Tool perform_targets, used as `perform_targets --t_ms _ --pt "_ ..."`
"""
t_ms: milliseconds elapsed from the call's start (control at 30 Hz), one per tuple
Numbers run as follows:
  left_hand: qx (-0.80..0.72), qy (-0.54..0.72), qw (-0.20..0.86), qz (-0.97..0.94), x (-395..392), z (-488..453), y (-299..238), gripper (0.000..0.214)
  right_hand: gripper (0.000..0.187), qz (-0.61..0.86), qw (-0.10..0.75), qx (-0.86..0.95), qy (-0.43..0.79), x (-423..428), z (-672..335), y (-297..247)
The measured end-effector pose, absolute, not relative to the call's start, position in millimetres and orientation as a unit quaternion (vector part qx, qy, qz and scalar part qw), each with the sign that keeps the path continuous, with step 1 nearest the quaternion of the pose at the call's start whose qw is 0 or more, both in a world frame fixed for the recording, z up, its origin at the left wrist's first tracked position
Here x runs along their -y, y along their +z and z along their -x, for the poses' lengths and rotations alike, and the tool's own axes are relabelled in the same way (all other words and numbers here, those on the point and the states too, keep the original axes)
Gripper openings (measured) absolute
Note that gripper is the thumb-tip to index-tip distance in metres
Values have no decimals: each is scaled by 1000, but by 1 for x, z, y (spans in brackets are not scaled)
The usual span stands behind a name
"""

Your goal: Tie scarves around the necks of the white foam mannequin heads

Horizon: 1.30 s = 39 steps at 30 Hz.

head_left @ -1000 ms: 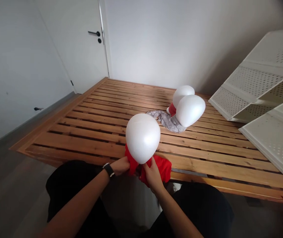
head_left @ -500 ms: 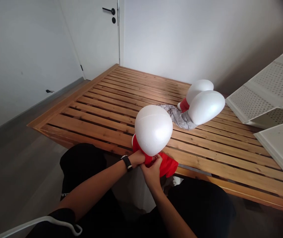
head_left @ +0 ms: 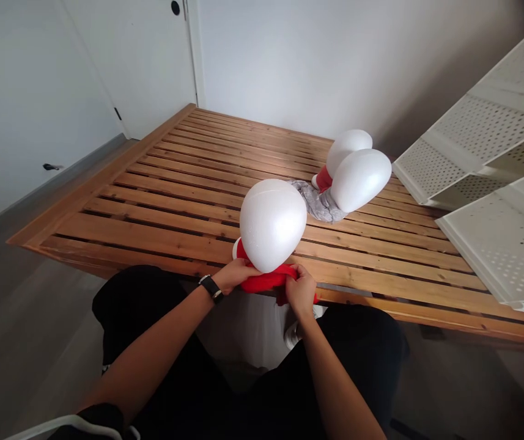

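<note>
A smooth white egg-shaped head form (head_left: 273,223), perhaps foam, stands at the front edge of the slatted wooden surface (head_left: 151,235). Red cloth (head_left: 266,281) wraps round its narrow lower part, with a white base peeking out at the left. My left hand (head_left: 232,275), below a black-strapped watch, is closed on the cloth at the left side. On the right, my right hand (head_left: 302,288) grips the same cloth, which stretches in a band between both hands. A loose end hangs beneath the right hand. Some fingertips are hidden by the cloth.
Farther back stand two more white head forms, one (head_left: 361,180) with grey crumpled cloth (head_left: 321,205), the other (head_left: 350,150) with red cloth (head_left: 323,179). White perforated shelving (head_left: 500,137) rises at the right. A door (head_left: 137,61) and walls lie behind.
My hands have moved apart from close together below the head form, drawing the red cloth into a band across its front. The camera view has shifted, so everything appears farther left and higher.
</note>
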<state>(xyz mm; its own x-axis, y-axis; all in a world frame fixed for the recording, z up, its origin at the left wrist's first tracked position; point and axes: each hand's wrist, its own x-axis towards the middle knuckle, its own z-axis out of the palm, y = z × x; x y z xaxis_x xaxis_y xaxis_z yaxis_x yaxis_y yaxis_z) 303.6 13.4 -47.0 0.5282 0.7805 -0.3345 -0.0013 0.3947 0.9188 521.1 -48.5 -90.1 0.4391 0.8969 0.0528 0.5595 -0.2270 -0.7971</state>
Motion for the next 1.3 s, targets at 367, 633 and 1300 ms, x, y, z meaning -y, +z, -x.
perform_targets --t_ms 367,633,1300 --pt "-690 132 151 -695 -34 -216 -12 35 32 776 357 491 169 44 -534 -95" --pt "-578 400 550 -451 -42 -230 -24 9 28 774 355 496 168 40 -531 -97" --pt "-637 134 274 -707 -40 -200 7 27 35 724 379 517 256 42 -533 -90"
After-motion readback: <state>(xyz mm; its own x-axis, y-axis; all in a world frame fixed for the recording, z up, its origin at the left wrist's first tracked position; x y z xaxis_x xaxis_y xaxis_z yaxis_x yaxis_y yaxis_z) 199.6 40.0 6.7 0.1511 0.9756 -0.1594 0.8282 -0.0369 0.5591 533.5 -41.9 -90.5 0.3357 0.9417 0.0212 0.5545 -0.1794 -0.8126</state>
